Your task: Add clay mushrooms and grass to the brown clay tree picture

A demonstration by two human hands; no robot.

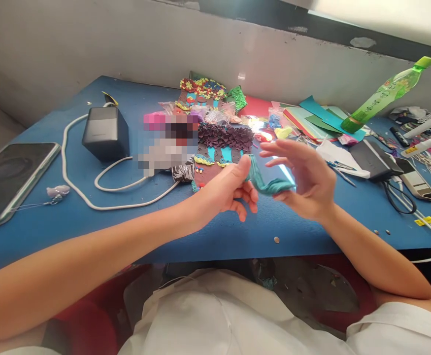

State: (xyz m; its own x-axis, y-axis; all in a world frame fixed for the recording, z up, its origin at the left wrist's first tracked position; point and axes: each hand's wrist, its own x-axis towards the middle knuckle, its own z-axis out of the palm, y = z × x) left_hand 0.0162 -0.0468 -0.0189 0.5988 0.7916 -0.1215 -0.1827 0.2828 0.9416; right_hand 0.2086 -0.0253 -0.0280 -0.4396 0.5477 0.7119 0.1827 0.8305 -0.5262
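A folded, stretched strip of teal soft clay [271,187] hangs between my two hands above the front of the blue table. My left hand [233,190] pinches its upper left end between thumb and fingers. At the other end, the clay lies against the thumb of my right hand [307,180], whose upper fingers are curved and raised apart from it. A shiny, clear patch shows between clay and right hand; I cannot make out what it is. Behind my hands lies a clay picture [225,140] with dark crinkled pieces, blue stripes and a brown base.
A second clay picture [202,91] leans at the back wall. A black box-shaped charger [106,133] with a white cable [89,202] and a phone [14,180] are left. Coloured sheets [311,118], a green bottle [388,93] and a black box [374,160] stand right.
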